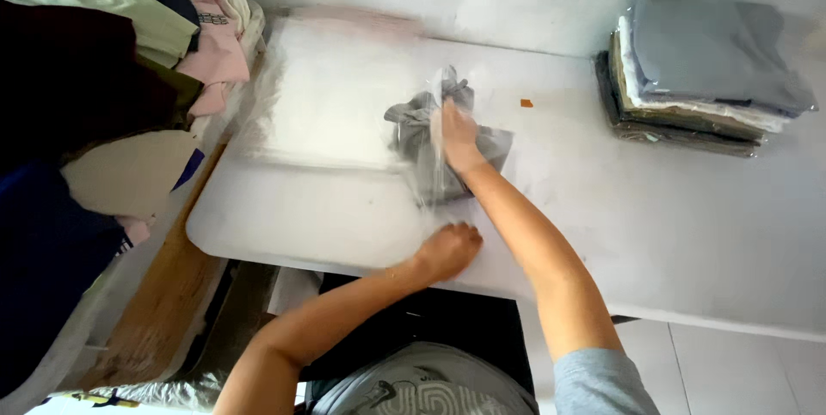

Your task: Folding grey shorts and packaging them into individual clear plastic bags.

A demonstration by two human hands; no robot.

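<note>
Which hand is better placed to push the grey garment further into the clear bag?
Probably the right hand: it already lies on the grey garment inside the clear bag. The left hand rests at the bag's near end, better suited to holding it down.

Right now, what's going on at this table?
A person is pushing a grey folded garment into a clear plastic bag on a white table. The right hand is on the garment; the left hand presses the bag's near end. A stack of bagged garments sits far right, loose clothes at left.
</note>
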